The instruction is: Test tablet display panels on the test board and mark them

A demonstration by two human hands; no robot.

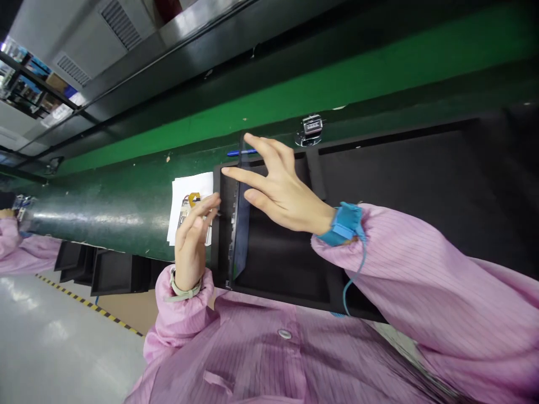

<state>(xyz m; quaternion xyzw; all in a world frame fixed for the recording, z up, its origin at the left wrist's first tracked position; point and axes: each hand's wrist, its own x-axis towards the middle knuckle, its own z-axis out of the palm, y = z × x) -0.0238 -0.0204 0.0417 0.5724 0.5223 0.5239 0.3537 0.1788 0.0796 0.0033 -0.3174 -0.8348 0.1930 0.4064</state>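
Note:
A thin dark panel (239, 224) stands on its edge in a black foam tray (286, 264) in front of me. My right hand (282, 191), with a blue wrist strap, reaches over the panel. Its fingers are spread and the fingertips hold the panel's far edge. My left hand (191, 238), with a pale wristband, is on the other side. Its fingers are loosely extended and the tips touch the panel's back near the tray rim. Both sleeves are pink.
A white printed sheet (187, 193) lies beside the tray on the dark green bench edge. A blue pen (243, 152) and a small metal counter (310, 129) sit by the green conveyor belt (337, 84). A larger black tray (421, 179) adjoins on the right. Another person's pink sleeve (25, 255) shows far left.

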